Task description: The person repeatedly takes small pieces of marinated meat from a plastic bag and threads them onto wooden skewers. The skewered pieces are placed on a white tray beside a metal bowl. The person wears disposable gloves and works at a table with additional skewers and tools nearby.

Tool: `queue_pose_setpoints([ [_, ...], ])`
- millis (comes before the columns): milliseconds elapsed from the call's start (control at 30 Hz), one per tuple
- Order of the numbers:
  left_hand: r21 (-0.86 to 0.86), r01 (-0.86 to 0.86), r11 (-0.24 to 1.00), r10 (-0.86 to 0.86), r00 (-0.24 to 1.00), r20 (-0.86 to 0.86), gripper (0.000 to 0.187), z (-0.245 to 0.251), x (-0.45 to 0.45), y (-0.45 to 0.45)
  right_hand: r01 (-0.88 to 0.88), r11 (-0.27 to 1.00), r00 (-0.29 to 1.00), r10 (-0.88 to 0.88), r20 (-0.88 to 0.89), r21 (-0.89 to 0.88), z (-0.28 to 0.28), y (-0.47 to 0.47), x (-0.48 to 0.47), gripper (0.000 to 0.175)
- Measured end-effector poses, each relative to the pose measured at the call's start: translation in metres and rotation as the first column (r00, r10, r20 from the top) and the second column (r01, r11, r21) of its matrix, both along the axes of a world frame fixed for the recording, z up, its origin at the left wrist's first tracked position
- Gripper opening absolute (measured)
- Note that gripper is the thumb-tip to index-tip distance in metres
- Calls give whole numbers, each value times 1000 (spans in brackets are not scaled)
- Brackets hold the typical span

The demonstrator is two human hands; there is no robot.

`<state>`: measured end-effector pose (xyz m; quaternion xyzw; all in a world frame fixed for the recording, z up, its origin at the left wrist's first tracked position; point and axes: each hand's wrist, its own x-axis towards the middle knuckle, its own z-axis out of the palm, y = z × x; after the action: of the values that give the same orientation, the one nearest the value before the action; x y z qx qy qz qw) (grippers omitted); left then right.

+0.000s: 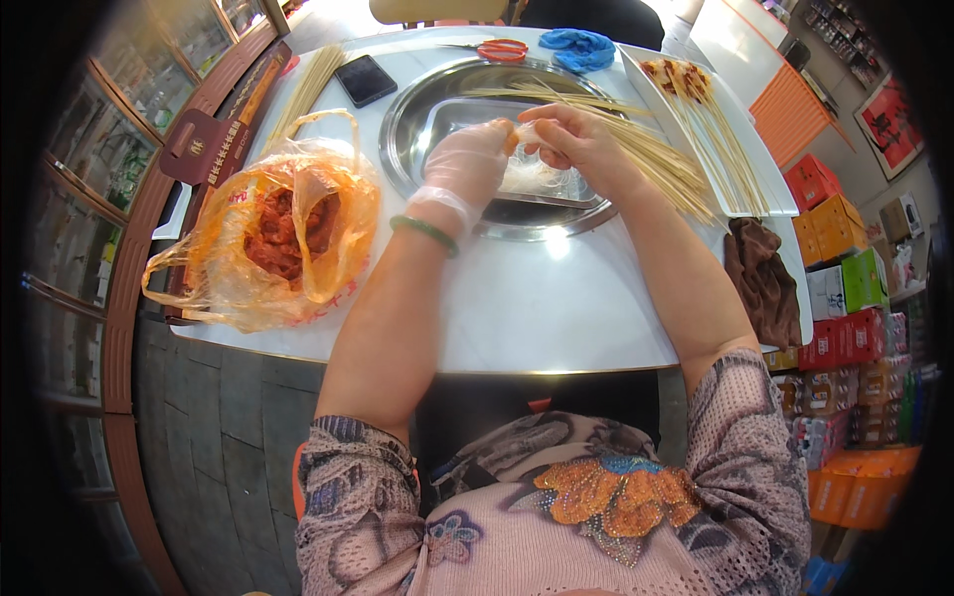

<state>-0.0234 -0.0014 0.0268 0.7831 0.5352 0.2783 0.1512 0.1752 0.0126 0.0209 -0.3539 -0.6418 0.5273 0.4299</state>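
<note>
My left hand (477,160), in a clear plastic glove, and my bare right hand (574,141) meet above a round steel tray (402,160). Between their fingertips is a small whitish, stringy bundle (528,135). Below them a rectangular clear-lined tray (447,112) holds thin translucent noodle-like strands (533,177). Bamboo skewers (663,167) lie across the steel tray's right side. At the left, an open orange-stained plastic bag (343,231) holds red, sauced food pieces (287,235). Loaded skewers (678,80) rest in a white tray (779,197) at the right.
Red-handled scissors (503,50) and a blue crumpled plastic item (577,51) lie at the far edge. A phone (365,80), more skewers (309,86) and a long maroon box (223,138) are at the left. A brown cloth (760,283) lies on the right edge.
</note>
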Motion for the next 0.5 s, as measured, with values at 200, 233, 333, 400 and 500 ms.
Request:
queue_pose_setpoints([
  [200,1,-22,1000,22,990,140,32,-2,-3,6,46,998,999,-47,-15,-30,-6,2,7,34],
  [233,-31,-20,999,25,981,192,33,-2,-4,7,56,998,998,-56,7,-17,-8,3,7,33],
  [333,-93,-6,996,39,935,352,35,-7,-7,12,76,993,990,-86,110,93,-12,3,7,28],
  [400,-90,2,996,41,885,464,33,-19,-10,22,110,991,984,-120,131,82,-14,3,5,26],
  [500,-108,-14,994,70,842,535,28,-28,-15,33,143,984,977,-158,146,108,-21,7,4,21],
])
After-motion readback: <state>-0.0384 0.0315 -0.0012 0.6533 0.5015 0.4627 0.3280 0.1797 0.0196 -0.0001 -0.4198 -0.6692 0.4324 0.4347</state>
